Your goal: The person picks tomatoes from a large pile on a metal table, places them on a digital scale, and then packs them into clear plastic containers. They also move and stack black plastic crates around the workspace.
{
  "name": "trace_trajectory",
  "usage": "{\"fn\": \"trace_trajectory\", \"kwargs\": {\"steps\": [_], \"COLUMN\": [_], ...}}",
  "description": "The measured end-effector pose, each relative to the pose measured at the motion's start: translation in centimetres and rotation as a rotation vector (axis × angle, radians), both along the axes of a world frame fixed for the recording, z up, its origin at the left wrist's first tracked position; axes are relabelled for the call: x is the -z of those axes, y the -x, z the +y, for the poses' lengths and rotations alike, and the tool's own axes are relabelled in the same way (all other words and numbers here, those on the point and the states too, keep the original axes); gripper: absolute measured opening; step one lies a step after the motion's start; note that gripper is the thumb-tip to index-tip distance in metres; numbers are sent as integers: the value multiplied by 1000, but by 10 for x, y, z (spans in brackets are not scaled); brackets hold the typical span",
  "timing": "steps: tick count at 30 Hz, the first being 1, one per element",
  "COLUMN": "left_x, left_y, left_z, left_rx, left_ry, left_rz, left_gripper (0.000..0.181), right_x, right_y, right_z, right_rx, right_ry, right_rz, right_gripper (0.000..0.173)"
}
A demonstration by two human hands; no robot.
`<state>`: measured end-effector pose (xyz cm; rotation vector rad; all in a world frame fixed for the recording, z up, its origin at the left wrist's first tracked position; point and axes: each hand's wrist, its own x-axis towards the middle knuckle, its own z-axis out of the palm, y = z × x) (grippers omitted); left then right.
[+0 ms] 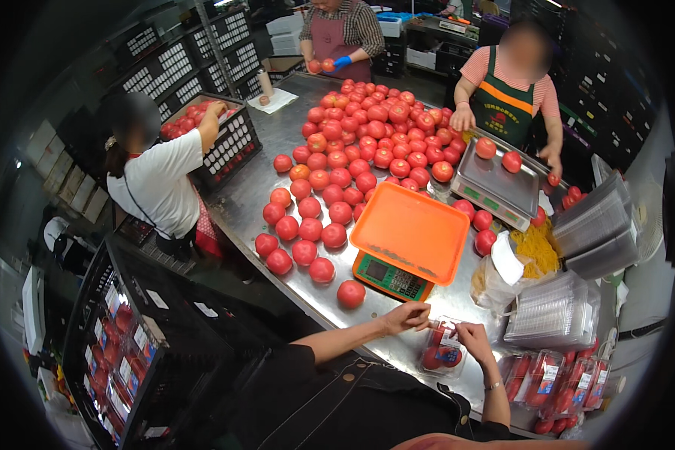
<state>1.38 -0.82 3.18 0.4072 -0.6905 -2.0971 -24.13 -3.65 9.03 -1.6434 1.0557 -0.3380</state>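
Observation:
A clear plastic punnet [442,349] of red tomatoes, bearing a white label and a blue one, lies on the metal table in front of me. My left hand [408,318] is at its upper left, fingers curled and fingertips close to the punnet's far edge. On the other side, my right hand [475,340] bends its fingers down at the punnet's upper right corner. Whether either hand grips the punnet or a thin band is too small to tell. Just beyond my left hand stands a green-and-orange digital scale [392,277] with an orange tray [410,230].
Loose tomatoes [371,129] cover the metal table's [242,205] middle. At right are stacked plastic punnets [554,315], yellow rubber bands [537,247] and filled punnets [545,378]. A black crate [121,337] stands left. Several people work around the table, one at a second scale [503,174].

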Motion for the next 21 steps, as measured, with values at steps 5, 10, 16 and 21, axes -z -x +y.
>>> {"fn": "trace_trajectory", "kwargs": {"steps": [5,10,16,21], "left_x": [-11,25,76,70], "left_y": [-27,-8,24,65], "left_z": [-11,-35,16,54], "left_rx": [360,473,338,-7], "left_ry": [803,636,237,204], "left_rz": [-1617,-1653,-1030,-760], "left_gripper": [56,105,109,99], "right_x": [7,83,154,96], "right_y": [41,70,106,43], "right_z": [-22,-67,-51,15], "right_rx": [-126,-103,-161,266], "right_ry": [754,484,230,-372], "right_rz": [606,570,529,85], "right_gripper": [20,23,54,64]}}
